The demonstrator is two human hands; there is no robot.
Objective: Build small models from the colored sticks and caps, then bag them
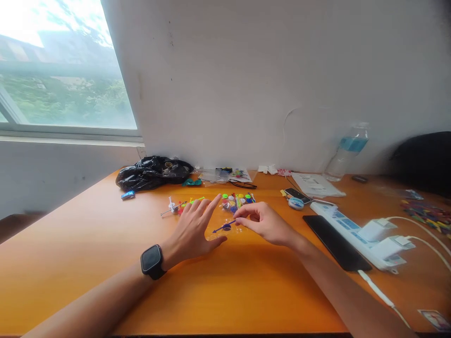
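My right hand (pixel 265 222) pinches the tail end of a thin blue plastic arrow (pixel 219 230) between thumb and fingertips. The arrow's pointed head is toward my left hand, and a round dark blue piece (pixel 227 227) sits at its middle. With fingers stretched out, my left hand (pixel 193 231) hovers left of the arrow and holds nothing; a black smartwatch (pixel 152 261) is on that wrist. Behind my hands are several small coloured plastic pieces (pixel 248 199) in a clear bag. A white and grey piece with thin rods (pixel 171 206) stands beyond my left fingers.
At the back left is a black plastic bag (pixel 151 172), with a small blue packet (pixel 128 195) before it. On the right lie a black phone (pixel 334 241), a power strip (pixel 347 230) with chargers and cables, a tilted clear bottle (pixel 343 155) and a pile of coloured pieces (pixel 428 216).
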